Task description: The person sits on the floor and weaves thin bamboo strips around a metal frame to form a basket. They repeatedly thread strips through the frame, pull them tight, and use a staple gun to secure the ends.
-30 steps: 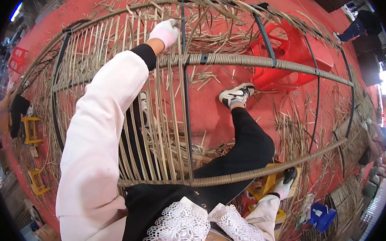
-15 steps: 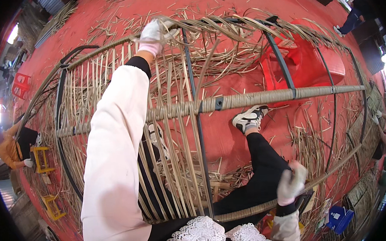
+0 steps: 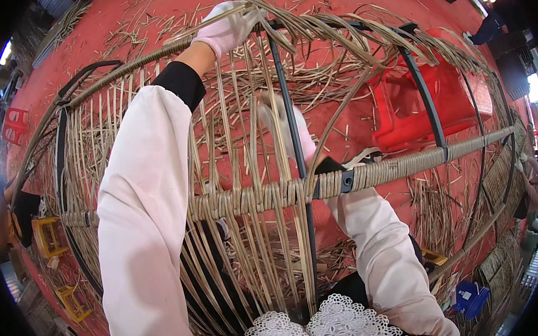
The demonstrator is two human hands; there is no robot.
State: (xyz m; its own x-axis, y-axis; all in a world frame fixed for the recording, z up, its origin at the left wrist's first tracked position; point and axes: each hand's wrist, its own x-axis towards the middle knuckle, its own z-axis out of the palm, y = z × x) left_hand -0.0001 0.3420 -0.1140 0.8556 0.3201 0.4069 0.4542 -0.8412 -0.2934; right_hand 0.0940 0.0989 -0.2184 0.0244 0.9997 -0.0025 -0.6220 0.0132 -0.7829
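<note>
A black metal frame wound with flat brown wicker strands stretches across in front of me. In a white-and-pink knit glove, my left hand (image 3: 228, 30) closes on a bundle of wicker strands (image 3: 291, 28) at the far rail. Under the wrapped middle bar (image 3: 392, 171) passes my right forearm, and my right hand (image 3: 294, 129), gloved too, shows behind the upright strands and a black rod (image 3: 288, 105). Motion smears its fingers, which come close to the strands (image 3: 254, 132). Left of that rod, many strands run between the far rail and the middle bar.
A red plastic stool (image 3: 425, 109) lies tipped beyond the frame at right. Loose strands and offcuts litter the red floor. Small yellow stools (image 3: 50, 237) stand at left, where a person (image 3: 28, 210) sits. A blue box (image 3: 471, 298) is at lower right. Another person (image 3: 500, 21) is far right.
My right hand has moved from the near rail at lower right up beneath the middle bar to behind the strands. My left hand stays at the far rail, slightly higher in view.
</note>
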